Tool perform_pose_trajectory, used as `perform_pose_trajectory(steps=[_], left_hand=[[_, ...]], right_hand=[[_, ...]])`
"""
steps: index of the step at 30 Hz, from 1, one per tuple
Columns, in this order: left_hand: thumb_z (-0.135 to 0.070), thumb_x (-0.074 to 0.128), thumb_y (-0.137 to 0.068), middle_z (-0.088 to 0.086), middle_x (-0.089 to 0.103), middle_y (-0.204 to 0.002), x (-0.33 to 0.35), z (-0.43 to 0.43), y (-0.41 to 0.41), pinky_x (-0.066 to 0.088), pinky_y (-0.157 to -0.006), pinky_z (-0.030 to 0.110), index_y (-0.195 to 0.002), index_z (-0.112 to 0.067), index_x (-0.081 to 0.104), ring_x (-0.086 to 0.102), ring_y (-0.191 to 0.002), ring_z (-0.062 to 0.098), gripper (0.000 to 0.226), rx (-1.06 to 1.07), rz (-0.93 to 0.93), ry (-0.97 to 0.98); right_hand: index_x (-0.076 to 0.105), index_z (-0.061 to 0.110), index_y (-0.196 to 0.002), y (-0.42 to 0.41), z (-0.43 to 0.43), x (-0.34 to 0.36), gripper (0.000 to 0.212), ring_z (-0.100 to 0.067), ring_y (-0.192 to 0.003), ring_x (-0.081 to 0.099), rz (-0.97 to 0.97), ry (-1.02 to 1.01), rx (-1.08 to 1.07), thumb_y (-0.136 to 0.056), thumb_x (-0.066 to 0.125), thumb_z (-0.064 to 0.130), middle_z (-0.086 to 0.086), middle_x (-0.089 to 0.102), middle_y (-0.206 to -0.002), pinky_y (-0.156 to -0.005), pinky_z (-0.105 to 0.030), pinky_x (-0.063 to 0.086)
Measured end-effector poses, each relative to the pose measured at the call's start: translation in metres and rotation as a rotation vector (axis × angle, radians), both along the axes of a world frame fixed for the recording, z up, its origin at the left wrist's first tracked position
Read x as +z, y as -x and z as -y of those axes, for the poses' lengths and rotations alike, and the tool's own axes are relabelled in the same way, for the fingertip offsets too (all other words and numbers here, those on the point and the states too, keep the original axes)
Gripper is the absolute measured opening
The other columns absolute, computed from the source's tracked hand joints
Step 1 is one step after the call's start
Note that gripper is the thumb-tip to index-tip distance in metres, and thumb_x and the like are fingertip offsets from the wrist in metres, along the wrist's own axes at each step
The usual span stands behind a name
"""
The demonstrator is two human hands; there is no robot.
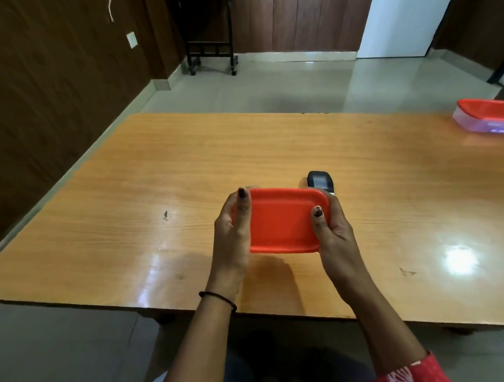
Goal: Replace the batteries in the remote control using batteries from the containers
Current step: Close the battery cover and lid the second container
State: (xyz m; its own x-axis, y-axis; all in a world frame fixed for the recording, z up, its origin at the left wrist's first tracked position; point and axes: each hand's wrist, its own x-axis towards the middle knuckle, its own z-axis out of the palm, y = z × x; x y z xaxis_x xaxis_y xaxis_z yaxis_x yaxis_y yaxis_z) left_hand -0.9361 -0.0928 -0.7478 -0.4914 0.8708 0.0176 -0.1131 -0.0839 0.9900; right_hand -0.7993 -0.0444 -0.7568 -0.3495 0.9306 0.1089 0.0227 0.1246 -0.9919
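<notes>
Both hands clasped on a red-orange rectangular plastic lid with rounded corners (284, 221), held above the glossy wooden tabletop (157, 172) near its front edge: left hand (232, 235) curled around the left end with the thumb lying over the top face, right hand (332, 227) gripping the right end, thumb likewise on top. Just behind, half hidden by the lid: a black remote control with a small grey screen (319, 182), flat on the tabletop. Far right, well apart: a clear plastic container with a red lid (486, 120).
</notes>
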Motion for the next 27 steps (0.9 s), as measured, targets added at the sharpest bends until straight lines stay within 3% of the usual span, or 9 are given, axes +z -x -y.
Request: perform_pose_trajectory(steps=[2,4,6,8,14,19,22,24,27], left_hand=[[-0.071,0.039,-0.071,-0.009,0.059,-0.066,0.000,-0.001,-0.001,0.052,-0.055,0.024,-0.096,-0.018,0.064,0.059,-0.058,0.006,0.064,0.074,-0.084,-0.002],[-0.068,0.041,-0.073,-0.007,0.054,-0.061,0.000,-0.001,-0.005,0.048,-0.052,0.023,-0.091,-0.016,0.064,0.054,-0.053,0.005,0.060,0.124,-0.133,-0.001],[-0.066,0.042,-0.071,-0.010,0.054,-0.055,0.002,0.000,-0.013,0.045,-0.048,0.017,-0.088,-0.014,0.063,0.053,-0.049,0.000,0.058,0.124,-0.158,-0.003],[-0.064,0.043,-0.069,-0.015,0.055,-0.050,0.004,0.001,-0.021,0.041,-0.045,0.012,-0.085,-0.016,0.061,0.053,-0.046,-0.002,0.055,0.111,-0.176,-0.004],[-0.050,0.045,-0.078,-0.015,0.046,-0.041,0.006,0.001,-0.030,0.035,-0.041,0.009,-0.081,-0.020,0.061,0.044,-0.038,-0.001,0.034,0.107,-0.174,-0.047],[-0.046,0.046,-0.080,-0.015,0.044,-0.037,0.007,0.003,-0.026,0.033,-0.039,0.008,-0.080,-0.016,0.059,0.042,-0.034,-0.002,0.033,0.119,-0.147,-0.028],[-0.047,0.048,-0.086,-0.017,0.047,-0.040,0.005,0.008,-0.019,0.036,-0.041,0.010,-0.075,-0.020,0.057,0.046,-0.039,-0.002,0.031,0.142,-0.137,0.004],[-0.047,0.049,-0.088,-0.017,0.051,-0.048,0.003,0.015,-0.011,0.037,-0.043,0.010,-0.078,-0.021,0.059,0.050,-0.045,-0.002,0.030,0.194,-0.146,0.008],[-0.057,0.052,-0.079,-0.011,0.065,-0.094,0.005,0.034,0.007,0.047,-0.058,0.012,-0.108,-0.024,0.061,0.062,-0.086,0.006,0.045,0.291,-0.137,0.033]], right_hand=[[0.044,0.043,-0.121,-0.002,0.001,0.003,0.028,-0.006,-0.098,0.057,-0.018,-0.003,0.059,-0.097,0.032,0.037,0.008,0.052,-0.117,-0.060,-0.011,0.051],[0.052,0.048,-0.106,-0.002,0.005,0.005,0.027,-0.012,-0.090,0.065,-0.062,-0.020,0.042,-0.087,0.035,0.058,0.009,0.060,-0.105,-0.056,-0.017,0.054],[0.061,0.041,-0.086,-0.002,0.009,0.005,0.052,-0.020,-0.073,0.071,-0.102,0.011,-0.045,-0.069,0.034,0.082,-0.002,0.067,-0.085,-0.045,-0.031,0.056],[0.060,0.025,-0.074,-0.004,0.009,0.004,0.073,-0.027,-0.057,0.070,-0.108,0.061,-0.146,-0.058,0.032,0.091,-0.010,0.064,-0.068,-0.038,-0.038,0.054],[0.038,0.002,-0.056,-0.008,0.002,0.001,0.090,-0.026,-0.045,0.048,-0.085,0.057,-0.290,-0.060,0.030,0.092,-0.008,0.044,-0.050,-0.043,-0.029,0.042],[0.040,-0.010,-0.068,-0.007,0.002,0.002,0.095,-0.033,-0.049,0.049,-0.071,0.073,-0.228,-0.069,0.031,0.084,-0.016,0.045,-0.059,-0.040,-0.030,0.042],[0.053,-0.007,-0.079,-0.005,0.005,0.004,0.078,-0.037,-0.054,0.063,0.022,0.105,-0.111,-0.083,0.027,0.066,-0.022,0.052,-0.064,-0.037,-0.032,0.048],[0.058,0.007,-0.077,-0.001,0.008,0.004,0.066,-0.021,-0.050,0.061,0.155,0.059,-0.049,-0.086,0.025,0.063,-0.009,0.055,-0.058,-0.039,-0.028,0.046],[0.055,0.023,-0.068,0.011,0.019,0.008,0.047,-0.003,-0.036,0.041,0.219,-0.013,-0.019,-0.089,0.030,0.057,0.009,0.045,-0.043,-0.038,-0.020,0.034]])
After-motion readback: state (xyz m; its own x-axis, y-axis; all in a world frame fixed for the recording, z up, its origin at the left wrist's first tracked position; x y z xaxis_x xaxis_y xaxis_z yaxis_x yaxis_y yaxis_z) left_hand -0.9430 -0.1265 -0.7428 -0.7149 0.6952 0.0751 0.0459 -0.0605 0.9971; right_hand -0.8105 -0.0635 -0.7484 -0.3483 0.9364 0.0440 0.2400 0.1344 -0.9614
